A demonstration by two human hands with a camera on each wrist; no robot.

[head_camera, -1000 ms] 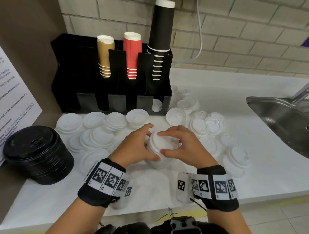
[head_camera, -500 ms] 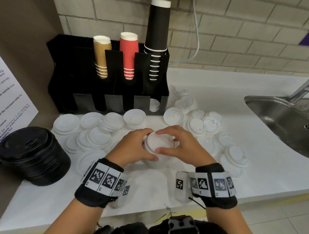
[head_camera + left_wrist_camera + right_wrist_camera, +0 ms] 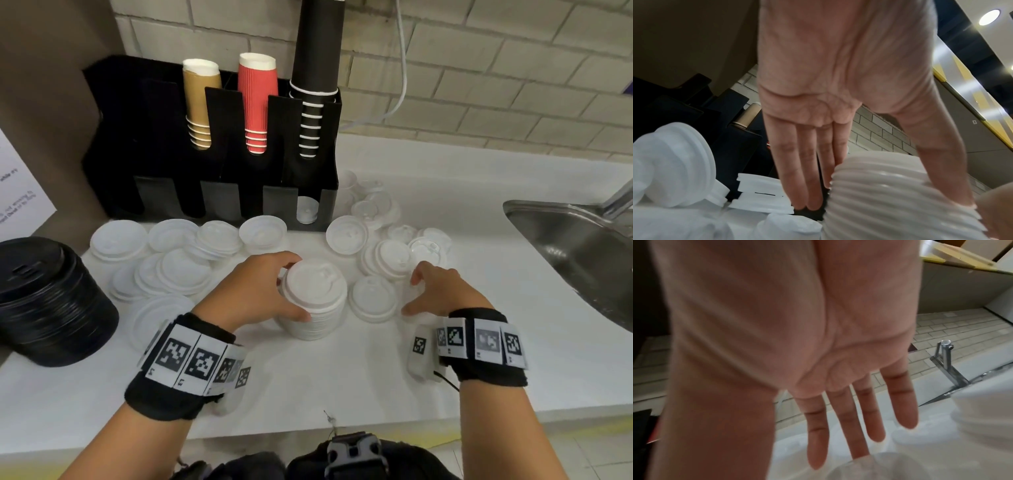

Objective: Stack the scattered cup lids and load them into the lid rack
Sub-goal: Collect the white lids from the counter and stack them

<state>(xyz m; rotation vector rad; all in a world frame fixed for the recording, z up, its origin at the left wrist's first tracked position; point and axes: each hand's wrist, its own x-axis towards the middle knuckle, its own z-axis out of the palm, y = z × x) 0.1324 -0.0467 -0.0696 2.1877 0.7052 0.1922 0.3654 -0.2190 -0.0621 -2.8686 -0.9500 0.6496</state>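
A tall stack of white cup lids [image 3: 313,298] stands on the white counter [image 3: 342,377]. My left hand [image 3: 291,287] grips the stack from the left, thumb in front and fingers behind; in the left wrist view its fingers [image 3: 807,170] lie along the ribbed stack [image 3: 890,194]. To the right, my right hand [image 3: 416,293] is open with its fingers [image 3: 849,418] straight, held over loose lids beside a single lid [image 3: 373,298]. Loose white lids lie scattered on the left [image 3: 178,270] and on the right [image 3: 394,257]. The black rack [image 3: 147,147] stands at the back, with one white lid [image 3: 306,210] in its rightmost lower slot.
Brown [image 3: 200,102], red [image 3: 258,102] and black [image 3: 317,85] cup stacks fill the rack's upper slots. A pile of black lids [image 3: 44,301] sits at the far left. A steel sink [image 3: 575,253] and a tap [image 3: 947,363] are on the right. The counter's front edge is near me.
My right hand has let go of the white stack and moved right, over the loose lids. The left hand keeps hold of the stack.
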